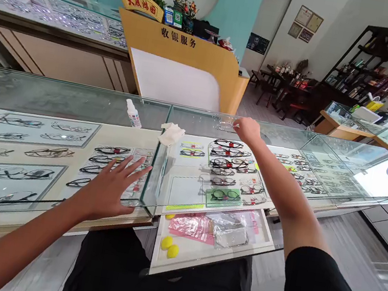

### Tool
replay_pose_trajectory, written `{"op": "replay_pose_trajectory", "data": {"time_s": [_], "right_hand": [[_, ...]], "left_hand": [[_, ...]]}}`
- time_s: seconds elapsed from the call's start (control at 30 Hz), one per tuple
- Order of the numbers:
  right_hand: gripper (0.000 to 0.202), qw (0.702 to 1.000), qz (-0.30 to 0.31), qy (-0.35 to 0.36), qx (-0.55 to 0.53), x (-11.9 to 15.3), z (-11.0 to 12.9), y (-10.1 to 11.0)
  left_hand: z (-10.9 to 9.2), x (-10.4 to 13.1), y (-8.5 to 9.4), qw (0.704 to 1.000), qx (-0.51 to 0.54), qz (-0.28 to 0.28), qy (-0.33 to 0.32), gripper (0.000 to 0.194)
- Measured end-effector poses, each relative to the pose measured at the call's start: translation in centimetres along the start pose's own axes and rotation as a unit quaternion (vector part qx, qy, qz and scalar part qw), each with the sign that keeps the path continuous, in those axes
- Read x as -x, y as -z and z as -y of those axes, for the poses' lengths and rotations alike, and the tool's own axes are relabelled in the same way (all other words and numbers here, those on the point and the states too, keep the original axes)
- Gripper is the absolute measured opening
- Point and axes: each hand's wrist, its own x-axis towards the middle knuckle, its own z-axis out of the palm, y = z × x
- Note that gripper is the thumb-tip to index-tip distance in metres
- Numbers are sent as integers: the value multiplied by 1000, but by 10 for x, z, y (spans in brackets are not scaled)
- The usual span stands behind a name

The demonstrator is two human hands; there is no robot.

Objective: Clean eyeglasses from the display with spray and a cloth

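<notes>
My left hand (112,189) lies on the glass top of the display counter (125,109) with its fingers spread. Eyeglass frames on display (111,150) show through the glass around its fingertips. My right hand (247,129) reaches to the counter's far side, its fingers pinched at the end of a pair of thin, clear-looking eyeglasses (225,127). A crumpled white cloth or tissue (171,134) rests on the glass between my hands. Left of it stands a white spray bottle (133,113) with a coloured label.
An open drawer (181,267) juts out before my lap, holding plastic-wrapped packets (228,228) and yellow balls (172,250). Beyond the counter stands a wooden cashier desk (194,56) with plants. Another glass case (70,15) is at the left, and dark shelves (372,61) stand at the right.
</notes>
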Motion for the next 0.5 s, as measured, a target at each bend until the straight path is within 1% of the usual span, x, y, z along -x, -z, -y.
{"op": "replay_pose_trajectory", "data": {"time_s": [0.1,0.23,0.37,0.5], "right_hand": [[28,999,32,-12,-6,-21,-3,-29],[25,998,55,-6,-17,-35,-3,-53],[25,997,68,-6,-19,-39,1,-64],[23,997,72,-11,-16,-35,5,-61]], "left_hand": [[3,2,-3,1000,-4,-10,-2,109],[2,3,-3,1000,-3,-8,2,110],[1,3,0,1000,8,-1,7,110],[2,3,2,1000,14,-3,5,110]]}}
